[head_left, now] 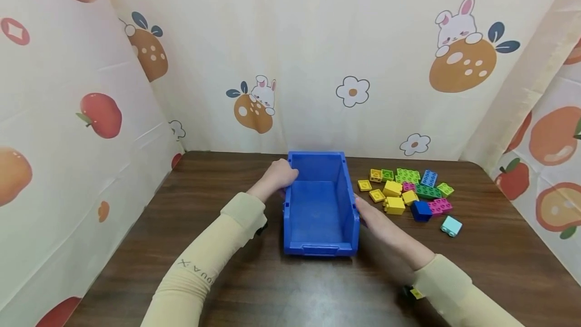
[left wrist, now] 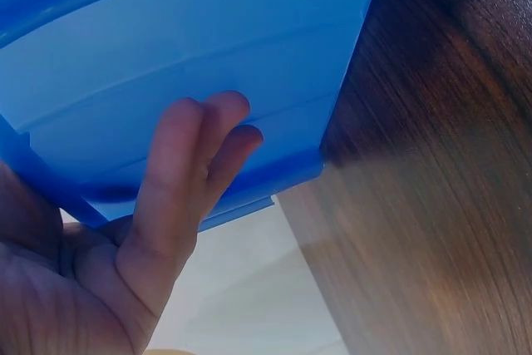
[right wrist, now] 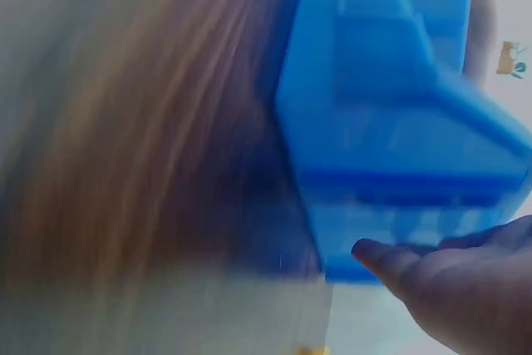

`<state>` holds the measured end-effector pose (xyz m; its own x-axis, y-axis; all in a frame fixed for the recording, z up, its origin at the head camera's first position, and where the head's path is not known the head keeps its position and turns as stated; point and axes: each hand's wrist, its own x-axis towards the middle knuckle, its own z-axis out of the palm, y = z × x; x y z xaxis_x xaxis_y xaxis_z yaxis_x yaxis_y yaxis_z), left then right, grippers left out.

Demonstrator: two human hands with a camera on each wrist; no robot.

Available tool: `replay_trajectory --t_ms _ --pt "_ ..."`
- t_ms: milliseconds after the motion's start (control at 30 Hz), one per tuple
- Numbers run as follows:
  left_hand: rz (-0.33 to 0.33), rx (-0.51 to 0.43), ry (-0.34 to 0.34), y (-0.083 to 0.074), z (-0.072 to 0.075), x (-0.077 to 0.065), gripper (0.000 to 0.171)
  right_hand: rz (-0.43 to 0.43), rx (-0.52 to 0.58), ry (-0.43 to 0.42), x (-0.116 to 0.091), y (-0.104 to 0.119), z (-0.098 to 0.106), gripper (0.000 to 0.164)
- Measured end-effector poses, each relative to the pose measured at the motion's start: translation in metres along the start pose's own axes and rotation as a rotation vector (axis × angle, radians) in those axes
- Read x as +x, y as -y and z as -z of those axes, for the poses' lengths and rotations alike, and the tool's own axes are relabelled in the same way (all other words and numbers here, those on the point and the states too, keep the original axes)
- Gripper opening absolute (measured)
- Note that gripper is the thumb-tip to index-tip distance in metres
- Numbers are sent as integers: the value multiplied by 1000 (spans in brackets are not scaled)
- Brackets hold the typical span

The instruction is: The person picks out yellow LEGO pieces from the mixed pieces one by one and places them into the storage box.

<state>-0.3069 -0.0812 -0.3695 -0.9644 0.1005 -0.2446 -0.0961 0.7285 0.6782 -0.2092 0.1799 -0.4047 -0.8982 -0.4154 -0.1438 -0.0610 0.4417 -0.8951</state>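
Observation:
A blue plastic storage bin (head_left: 317,211) stands on the table, its low front towards me. My left hand (head_left: 280,173) grips its left wall over the rim. In the left wrist view, several fingers (left wrist: 170,180) of that hand lie against the outside of the bin (left wrist: 274,64). My right hand (head_left: 374,216) is at the right wall, its fingertips touching the outer side. The right wrist view is blurred; there the right hand (right wrist: 465,280) reaches the side of the bin (right wrist: 391,139) with extended fingers.
Right of the bin lies a loose group of toy building blocks: yellow blocks (head_left: 394,205), green blocks (head_left: 428,192), pink blocks (head_left: 440,207) and blue blocks (head_left: 421,211). A light turquoise block (head_left: 451,226) lies nearer me. Behind the dark wooden table (head_left: 218,175) hangs a printed curtain (head_left: 308,54).

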Motion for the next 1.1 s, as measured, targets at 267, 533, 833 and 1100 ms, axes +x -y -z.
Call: replay_trajectory --t_ms 267,533,833,1100 --pt "6 14 -7 -1 0 1 33 95 -427 -155 2 -2 38 63" --pt "13 27 9 -5 3 3 34 78 -688 -283 0 -7 72 51" --pt "16 22 32 -5 2 5 36 55 -864 -286 -1 -32 85 48" --pt "13 18 28 -3 0 4 37 50 -897 -259 4 -50 87 48"
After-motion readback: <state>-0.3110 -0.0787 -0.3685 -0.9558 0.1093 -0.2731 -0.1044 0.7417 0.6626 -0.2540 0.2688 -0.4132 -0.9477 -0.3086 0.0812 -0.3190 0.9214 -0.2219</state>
